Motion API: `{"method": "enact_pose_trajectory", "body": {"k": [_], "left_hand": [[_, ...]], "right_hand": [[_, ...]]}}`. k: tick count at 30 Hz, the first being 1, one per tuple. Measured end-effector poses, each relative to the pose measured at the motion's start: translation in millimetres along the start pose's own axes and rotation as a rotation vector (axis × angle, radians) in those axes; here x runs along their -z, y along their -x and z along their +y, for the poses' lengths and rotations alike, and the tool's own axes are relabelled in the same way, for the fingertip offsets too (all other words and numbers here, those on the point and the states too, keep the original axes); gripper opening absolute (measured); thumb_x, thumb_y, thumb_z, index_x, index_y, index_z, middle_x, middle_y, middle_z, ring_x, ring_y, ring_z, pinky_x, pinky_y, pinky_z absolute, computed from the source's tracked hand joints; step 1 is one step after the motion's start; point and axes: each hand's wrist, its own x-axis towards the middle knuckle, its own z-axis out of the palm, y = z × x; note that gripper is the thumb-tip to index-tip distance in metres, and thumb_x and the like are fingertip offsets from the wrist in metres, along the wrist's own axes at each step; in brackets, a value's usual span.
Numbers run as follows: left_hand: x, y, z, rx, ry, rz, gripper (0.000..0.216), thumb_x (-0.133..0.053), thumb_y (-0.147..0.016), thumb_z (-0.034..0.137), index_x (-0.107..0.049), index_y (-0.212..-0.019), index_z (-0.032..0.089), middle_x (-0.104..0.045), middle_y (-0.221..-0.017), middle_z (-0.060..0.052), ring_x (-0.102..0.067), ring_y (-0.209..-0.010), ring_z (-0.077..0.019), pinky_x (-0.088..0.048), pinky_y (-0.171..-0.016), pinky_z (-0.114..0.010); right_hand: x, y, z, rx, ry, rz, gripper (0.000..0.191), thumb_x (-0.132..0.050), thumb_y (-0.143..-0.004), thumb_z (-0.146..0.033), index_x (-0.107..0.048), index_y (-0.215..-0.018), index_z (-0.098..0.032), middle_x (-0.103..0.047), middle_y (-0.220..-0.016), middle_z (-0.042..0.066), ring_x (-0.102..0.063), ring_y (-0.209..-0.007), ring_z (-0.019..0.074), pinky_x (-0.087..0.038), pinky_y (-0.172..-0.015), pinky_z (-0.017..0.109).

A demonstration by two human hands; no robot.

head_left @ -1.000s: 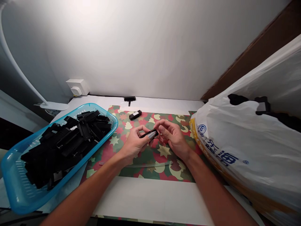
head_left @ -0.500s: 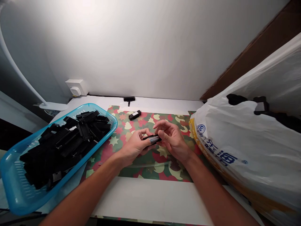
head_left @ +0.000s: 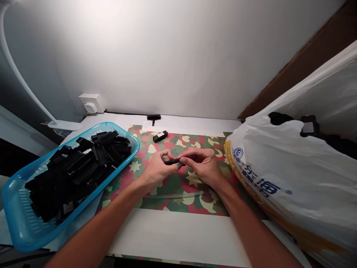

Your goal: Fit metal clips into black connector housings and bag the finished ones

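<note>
Above the camouflage-patterned mat (head_left: 161,203), a slim black plastic piece (head_left: 172,162) is held between my two hands. My left hand (head_left: 158,167) is closed around its left end. The thumb and fingertips of my right hand (head_left: 203,163) pinch its right part. Fingers cover much of the piece, so its exact kind cannot be made out. Beyond my hands, a black oblong part with a white label (head_left: 160,136) lies on the mat. Farther back, near the wall, is another small black part (head_left: 153,117).
On the left stands a blue plastic basket (head_left: 16,234) heaped with black plastic parts (head_left: 80,163). A large white plastic bag (head_left: 301,167) with black items takes up the right side. A white lamp stand (head_left: 65,125) and a wall socket (head_left: 92,103) are at back left.
My right thumb and fingers have closed onto the black piece, where they were looser before. The piece has tilted, and its greyish face shows less now.
</note>
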Motion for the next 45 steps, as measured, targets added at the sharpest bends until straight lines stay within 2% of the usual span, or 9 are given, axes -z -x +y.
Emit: {"method": "enact_pose_trajectory", "body": {"k": [2,5,10,15,20,29,36,45], "left_hand": [[0,0,1,0.000,0.004,0.003,0.038,-0.085,-0.069,0.027,-0.047,-0.076,0.022,-0.048,-0.058,0.010,-0.034,-0.046,-0.0037,-0.024,-0.045,-0.018],[1,-1,2,0.010,0.048,-0.009,0.041,-0.086,-0.072,0.035,-0.047,-0.077,0.023,-0.050,-0.057,0.009,-0.032,-0.046,-0.0042,-0.022,-0.044,-0.018],[3,-4,0,0.002,0.143,-0.044,0.046,-0.086,-0.078,0.044,-0.046,-0.078,0.023,-0.050,-0.055,0.008,-0.030,-0.047,-0.0047,-0.017,-0.043,-0.018],[5,-3,2,-0.002,0.218,-0.086,0.048,-0.087,-0.079,0.045,-0.044,-0.081,0.024,-0.047,-0.055,0.010,-0.028,-0.046,-0.0049,-0.016,-0.044,-0.018],[5,-4,-1,-0.007,0.221,-0.090,0.046,-0.087,-0.078,0.040,-0.044,-0.080,0.024,-0.045,-0.055,0.010,-0.027,-0.047,-0.0051,-0.016,-0.045,-0.019],[9,-6,-3,0.005,0.148,-0.031,0.038,-0.081,-0.067,0.020,-0.045,-0.078,0.024,-0.047,-0.054,0.009,-0.029,-0.045,-0.0044,-0.017,-0.044,-0.019],[7,-7,-7,0.022,0.102,0.020,0.040,-0.082,-0.064,0.018,-0.045,-0.076,0.023,-0.049,-0.055,0.009,-0.028,-0.044,-0.0030,-0.017,-0.043,-0.018],[8,-7,-3,0.028,0.078,0.042,0.039,-0.083,-0.058,0.015,-0.048,-0.073,0.022,-0.050,-0.054,0.008,-0.034,-0.042,-0.0036,-0.016,-0.042,-0.018]], "right_hand": [[0,0,-1,-0.007,0.048,0.018,0.027,-0.086,-0.085,-0.050,-0.084,-0.087,-0.023,-0.073,-0.071,0.003,-0.062,-0.062,0.0175,-0.052,-0.055,0.031],[2,0,-2,-0.036,0.076,0.053,0.033,-0.084,-0.086,-0.055,-0.084,-0.094,-0.023,-0.059,-0.060,-0.002,-0.047,-0.052,0.0134,-0.040,-0.047,0.028],[5,-2,0,-0.121,-0.041,0.086,0.053,-0.067,-0.096,-0.068,-0.076,-0.078,-0.019,-0.047,-0.058,-0.003,-0.036,-0.047,0.0106,-0.031,-0.043,0.027],[2,-1,-3,-0.125,-0.080,-0.016,0.043,-0.068,-0.098,-0.060,-0.072,-0.082,-0.020,-0.050,-0.063,-0.003,-0.036,-0.051,0.0109,-0.030,-0.046,0.027],[-1,-1,-10,-0.094,-0.027,-0.102,0.042,-0.066,-0.098,-0.059,-0.064,-0.078,-0.022,-0.046,-0.063,-0.004,-0.036,-0.053,0.0115,-0.030,-0.049,0.028],[4,2,-9,-0.019,0.192,-0.129,0.027,-0.062,-0.103,-0.042,-0.068,-0.085,-0.023,-0.059,-0.070,0.000,-0.050,-0.062,0.0157,-0.039,-0.056,0.028],[3,3,-9,0.021,0.277,-0.096,0.028,-0.062,-0.102,-0.042,-0.067,-0.082,-0.023,-0.061,-0.068,0.000,-0.048,-0.058,0.0150,-0.037,-0.053,0.029],[1,7,-14,0.100,0.384,-0.058,0.020,-0.060,-0.101,-0.029,-0.066,-0.083,-0.024,-0.062,-0.068,-0.001,-0.051,-0.058,0.0151,-0.037,-0.053,0.029]]}}
